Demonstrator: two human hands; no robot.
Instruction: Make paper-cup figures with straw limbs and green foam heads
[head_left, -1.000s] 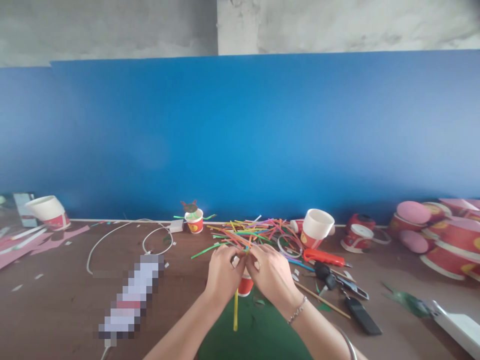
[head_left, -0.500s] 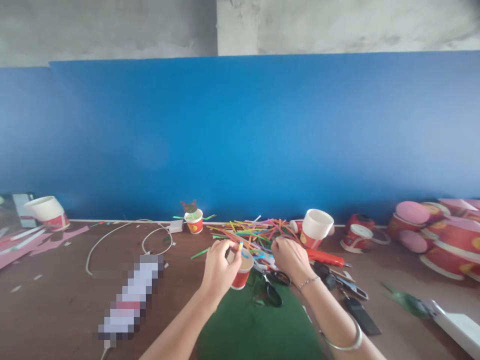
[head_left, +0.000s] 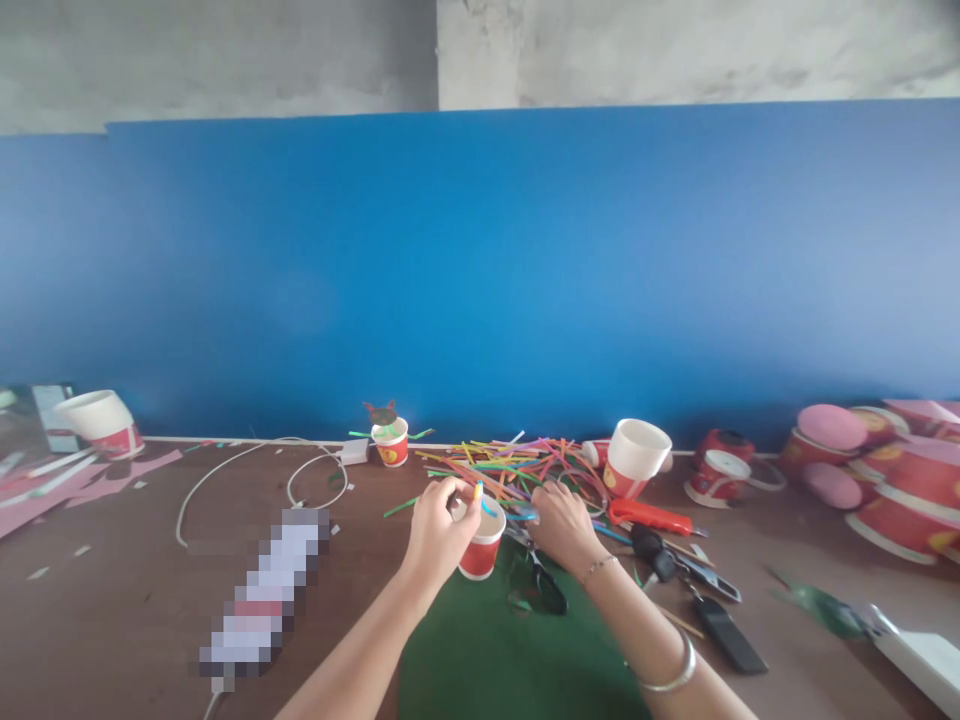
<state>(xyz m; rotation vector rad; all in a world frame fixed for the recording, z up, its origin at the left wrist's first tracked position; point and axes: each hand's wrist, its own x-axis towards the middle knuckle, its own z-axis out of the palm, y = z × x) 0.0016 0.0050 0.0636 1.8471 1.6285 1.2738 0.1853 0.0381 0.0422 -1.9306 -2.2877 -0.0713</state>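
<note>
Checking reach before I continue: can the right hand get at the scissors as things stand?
Probably yes: the right hand is beside the scissors, and nothing appears to cover their nearer end on the green mat.

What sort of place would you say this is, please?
Probably a handicraft workspace: a brown, flat tabletop holds a tangled heap of thin multicoloured strips, a pair of black-handled metal scissors and a round red-and-white paper cup.

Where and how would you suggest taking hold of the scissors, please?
Probably by the black loop, with the right hand coming from above and the right: the scissors lie on the green mat with that loop toward the person, while the cup stands close on the left.
</note>
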